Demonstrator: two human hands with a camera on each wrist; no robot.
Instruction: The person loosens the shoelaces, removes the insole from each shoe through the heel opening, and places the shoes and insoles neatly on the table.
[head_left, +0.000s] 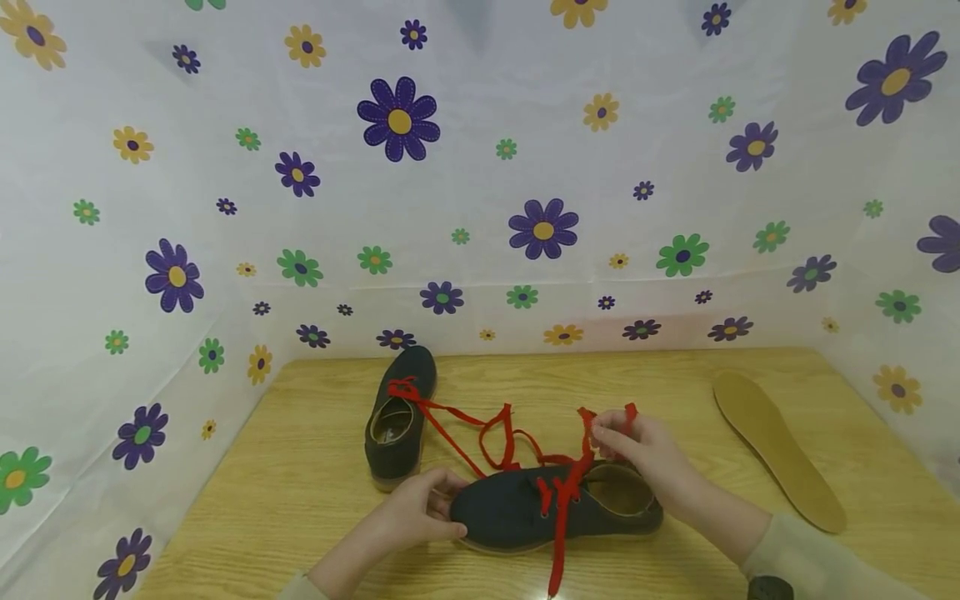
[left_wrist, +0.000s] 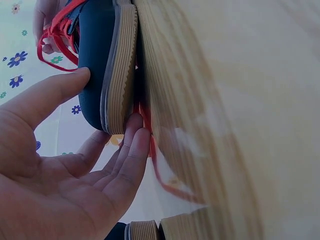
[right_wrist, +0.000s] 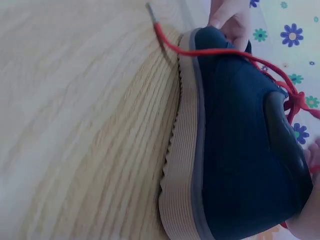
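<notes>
A dark navy shoe (head_left: 502, 504) with red laces lies sideways at the front of the table, toe to the left. My left hand (head_left: 420, 508) holds its toe; in the left wrist view the thumb (left_wrist: 75, 82) presses the upper and the fingers are by the ribbed sole (left_wrist: 120, 75). Above the shoe opening, my right hand (head_left: 633, 446) pinches the red shoelace (head_left: 586, 425), whose end sticks up past the fingers. Another lace end (head_left: 557, 550) hangs over the near side. The lace is gathered in a knot (right_wrist: 296, 101) at the shoe's throat.
A second navy shoe (head_left: 405, 450) stands behind to the left, its long red lace (head_left: 450, 408) trailing toward the first shoe. A tan insole (head_left: 780, 454) lies on the right of the wooden table (head_left: 300, 483). A flower-printed white sheet (head_left: 480, 183) encloses the back and sides.
</notes>
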